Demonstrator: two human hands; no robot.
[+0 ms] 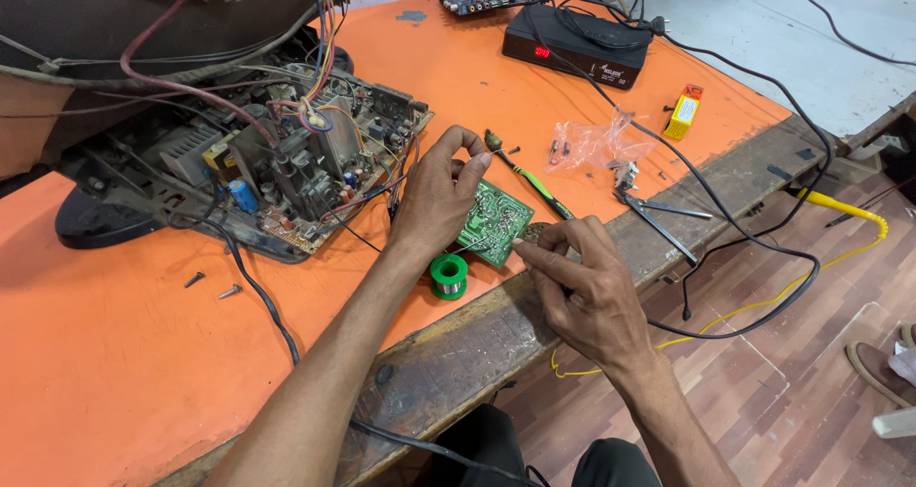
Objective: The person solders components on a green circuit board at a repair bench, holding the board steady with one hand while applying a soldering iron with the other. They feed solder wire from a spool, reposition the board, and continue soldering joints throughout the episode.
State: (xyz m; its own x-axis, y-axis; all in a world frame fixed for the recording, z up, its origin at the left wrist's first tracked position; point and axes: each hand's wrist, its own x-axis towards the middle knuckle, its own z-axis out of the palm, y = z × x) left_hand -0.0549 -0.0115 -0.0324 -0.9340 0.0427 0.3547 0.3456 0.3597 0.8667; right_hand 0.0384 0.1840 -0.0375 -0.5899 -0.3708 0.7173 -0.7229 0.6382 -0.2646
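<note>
Green circuit board pinched upright in the left hand over the orange worktop; the right hand pinches solder wire to it. Solder spool beside; the opened television chassis looks unassembled yet.

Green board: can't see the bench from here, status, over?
Left hand holds green board upright by its edge. Right hand pinches solder wire at it. Solder spool just below.
</note>
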